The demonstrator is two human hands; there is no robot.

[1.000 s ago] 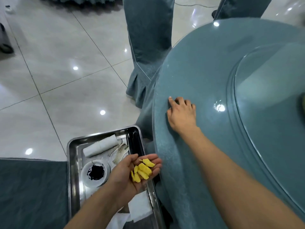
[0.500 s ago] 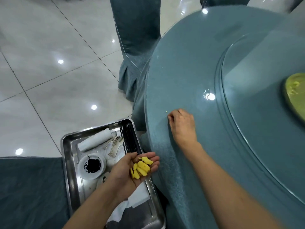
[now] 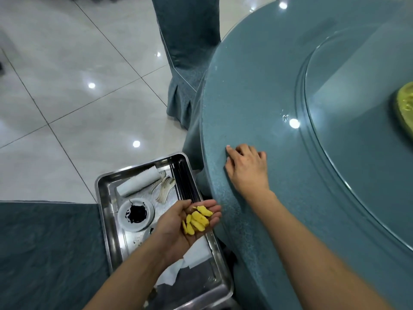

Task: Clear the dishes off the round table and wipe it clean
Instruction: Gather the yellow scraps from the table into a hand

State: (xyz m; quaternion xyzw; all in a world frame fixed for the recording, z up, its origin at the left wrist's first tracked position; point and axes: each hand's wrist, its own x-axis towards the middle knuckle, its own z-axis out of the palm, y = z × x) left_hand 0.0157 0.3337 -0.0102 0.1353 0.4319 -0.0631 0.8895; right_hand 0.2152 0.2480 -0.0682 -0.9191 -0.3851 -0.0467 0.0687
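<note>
The round table (image 3: 257, 86) has a blue-grey cloth under glass and a glass turntable (image 3: 357, 108) on top. My right hand (image 3: 248, 168) lies on the table near its left edge, fingers bent, fingertips touching the surface. My left hand (image 3: 185, 222) is held palm up beside the table edge, above a steel tray (image 3: 102, 198). Several yellow food pieces (image 3: 197, 219) lie in its cupped palm. At the right border a yellow-green dish (image 3: 405, 106) sits on the turntable, mostly cut off.
The steel tray holds a white saucer with dark sauce (image 3: 135, 214), a rolled white towel (image 3: 138, 181), spoons (image 3: 164, 186), dark chopsticks (image 3: 184, 182) and white napkins (image 3: 196, 253). A covered chair (image 3: 187, 52) stands behind the table; another covered seat (image 3: 44, 253) is at lower left. Glossy tiled floor.
My right hand slid along the table's left edge toward me, fingers staying curled on the surface. The left hand kept the yellow pieces over the tray. The view shifted, bringing the yellow-green dish into sight.
</note>
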